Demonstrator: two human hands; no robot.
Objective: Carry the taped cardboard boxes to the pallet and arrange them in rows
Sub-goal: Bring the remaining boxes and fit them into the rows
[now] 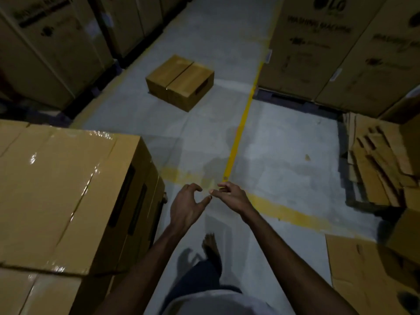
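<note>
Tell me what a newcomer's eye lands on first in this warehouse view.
First, the lone taped box on the grey floor ahead, left of the yellow floor line. Then the left hand and right hand, both empty, fingertips nearly meeting low in the middle. The glossy taped boxes fill the near left, and flattened cardboard lies at the right.

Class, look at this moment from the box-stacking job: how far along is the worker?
Done: several taped boxes sit stacked together at the left; the pallet itself is not visible. In hand: nothing, the left hand and right hand are empty, fingers loosely open. Left: one taped box lies alone on the floor ahead.
</note>
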